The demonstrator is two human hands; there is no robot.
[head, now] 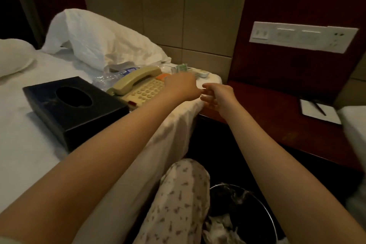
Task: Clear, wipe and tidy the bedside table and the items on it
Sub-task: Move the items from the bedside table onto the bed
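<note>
Bedside table [277, 109]: red-brown wood, at the right of the scene, just beside the bed [29, 134] corner. On its right part lie a notepad [318, 113] and a pen [318, 107], the pen resting across the pad.

Bed, near edge to far: a black tissue box [75, 109] at left; a beige phone [138, 89] just right of it, handset on its cradle; a crumpled clear bottle [107, 79] behind the phone; a small clear and green item [181, 68] and a small white item [203, 74] at the far corner. A pillow [99, 39] leans at the far left.

Left hand [180, 85]: reached over the far right end of the phone, back toward the camera. Its fingers are hidden, so whether it grips anything cannot be told.

Right hand [217, 95]: just right of the left hand, over the bed corner at the table's edge, fingers loosely curled, apparently holding nothing.

A bin [247, 204] holding crumpled waste stands on the floor, near, below the table. A white switch panel [303, 36] is on the wall above the table.
</note>
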